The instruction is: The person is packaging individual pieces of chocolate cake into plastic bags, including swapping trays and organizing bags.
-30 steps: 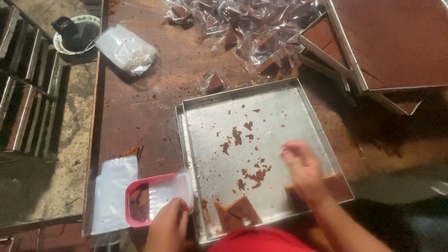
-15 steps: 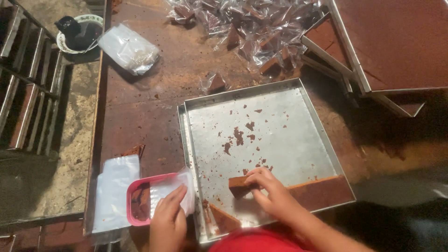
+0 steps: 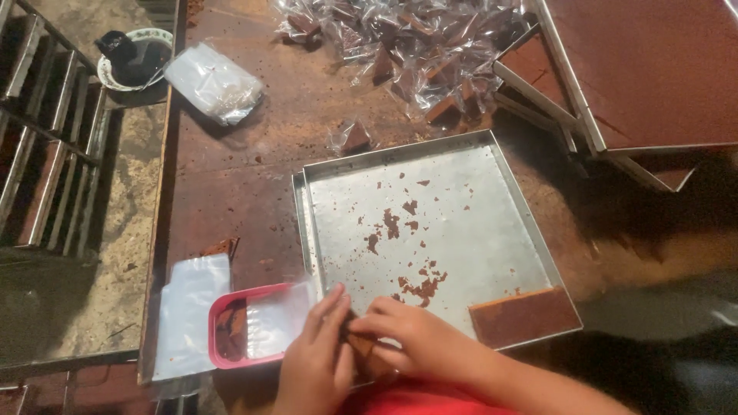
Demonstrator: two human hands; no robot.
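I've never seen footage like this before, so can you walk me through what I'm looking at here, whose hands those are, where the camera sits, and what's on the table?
There is no machine here. The camera is worn on a person's head and looks down at their own two bare hands, so there is only this one view.

The left hand and right hand meet at the near edge of a shallow metal tray. Together they pinch a small brown piece; how exactly it is gripped is hard to tell.

The tray holds brown crumbs and one flat brown slab in its near right corner. Left of the hands sits a pink container and clear plastic bags. At the far side of the brown table lies a pile of wrapped brown pieces, and more trays of brown sheet are stacked at the right.
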